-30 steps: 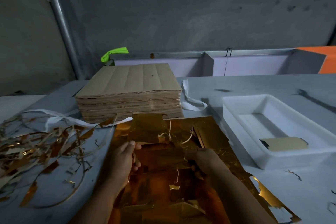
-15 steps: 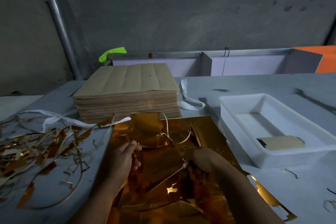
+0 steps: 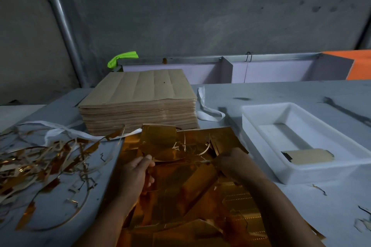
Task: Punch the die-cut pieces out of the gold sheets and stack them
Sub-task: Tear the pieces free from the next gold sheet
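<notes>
Shiny gold die-cut sheets (image 3: 186,192) lie in front of me on the grey table, partly torn into panels and curling strips. My left hand (image 3: 134,176) grips the left edge of a gold panel, thumb on top. At the sheet's right side my right hand (image 3: 230,161) pinches gold foil, its fingertips hidden under the knuckles. A loose gold panel (image 3: 160,138) stands bent up behind the hands. One punched-out piece (image 3: 309,156), pale side up, lies in the white tray (image 3: 259,136).
A thick stack of brown-backed sheets (image 3: 138,102) stands just behind the gold sheets. A tangle of gold waste strips (image 3: 40,164) and a white strap (image 3: 60,132) cover the table's left. Grey partitions (image 3: 226,70) and a concrete wall close the back.
Both hands have pulled the foil apart a little further; the bent panel and curling strips behind them have shifted. The view has tilted slightly.
</notes>
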Demonstrator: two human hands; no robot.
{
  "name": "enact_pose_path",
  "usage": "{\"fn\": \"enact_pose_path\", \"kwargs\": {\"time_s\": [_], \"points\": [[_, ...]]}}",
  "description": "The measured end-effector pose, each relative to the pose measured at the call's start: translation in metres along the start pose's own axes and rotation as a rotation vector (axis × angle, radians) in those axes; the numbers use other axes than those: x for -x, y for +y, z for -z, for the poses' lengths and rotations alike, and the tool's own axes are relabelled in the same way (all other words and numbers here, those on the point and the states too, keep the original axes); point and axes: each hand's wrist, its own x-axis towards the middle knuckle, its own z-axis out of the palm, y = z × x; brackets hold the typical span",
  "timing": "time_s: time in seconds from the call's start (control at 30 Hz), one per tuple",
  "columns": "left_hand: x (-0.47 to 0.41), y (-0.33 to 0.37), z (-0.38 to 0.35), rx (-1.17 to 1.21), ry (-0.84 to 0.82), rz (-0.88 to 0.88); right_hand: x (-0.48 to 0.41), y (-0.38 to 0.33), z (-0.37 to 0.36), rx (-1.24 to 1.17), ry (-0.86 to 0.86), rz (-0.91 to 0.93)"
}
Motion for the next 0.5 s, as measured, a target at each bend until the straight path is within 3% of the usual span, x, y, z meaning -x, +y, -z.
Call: {"fn": "enact_pose_path", "kwargs": {"time_s": [0.13,0.3,0.5], "points": [[0.001,0.0,0.0,0.005,0.002,0.011,0.01,-0.002,0.012,0.216,0.241,0.134],[0.002,0.001,0.001,0.003,0.002,0.007,0.021,-0.012,0.027,0.431,0.53,0.141],[0.003,0.002,0.003,0.007,-0.016,-0.009,0.015,-0.006,0.045,0.137,0.753,0.204]]}}
